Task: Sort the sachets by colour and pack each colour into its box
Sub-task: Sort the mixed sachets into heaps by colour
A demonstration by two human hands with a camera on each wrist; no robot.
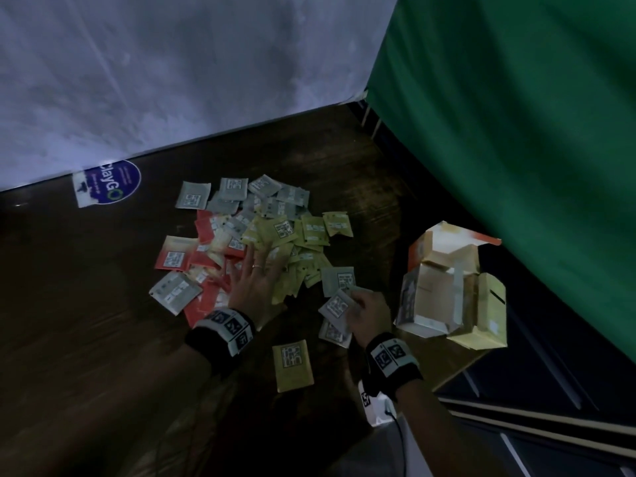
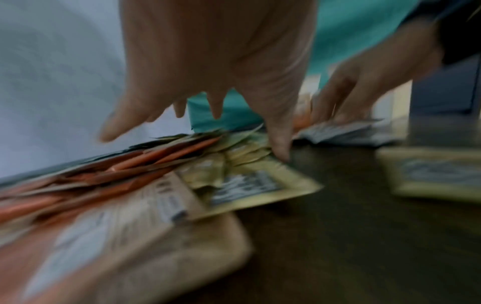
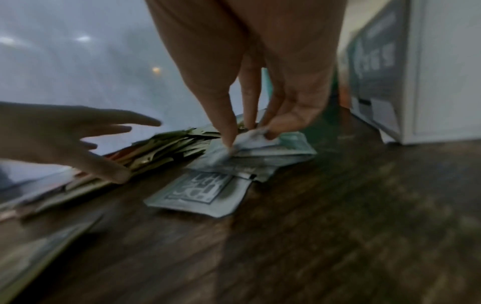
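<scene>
Several grey, red and yellow sachets lie mixed in a pile (image 1: 254, 235) on the dark wooden table. My left hand (image 1: 256, 280) lies flat with spread fingers on the pile, over red sachets (image 2: 109, 170) and yellow sachets (image 2: 242, 152). My right hand (image 1: 364, 311) pinches a grey sachet (image 1: 337, 306) between thumb and fingers (image 3: 229, 127), just above other grey sachets (image 3: 203, 191). One yellow sachet (image 1: 292, 364) lies alone near the front. Open boxes (image 1: 447, 287) stand at the right.
A blue round sticker (image 1: 110, 182) is on the table at the back left. A white sheet rises behind the table and a green cloth (image 1: 516, 132) hangs at the right. The table's right edge runs just beyond the boxes.
</scene>
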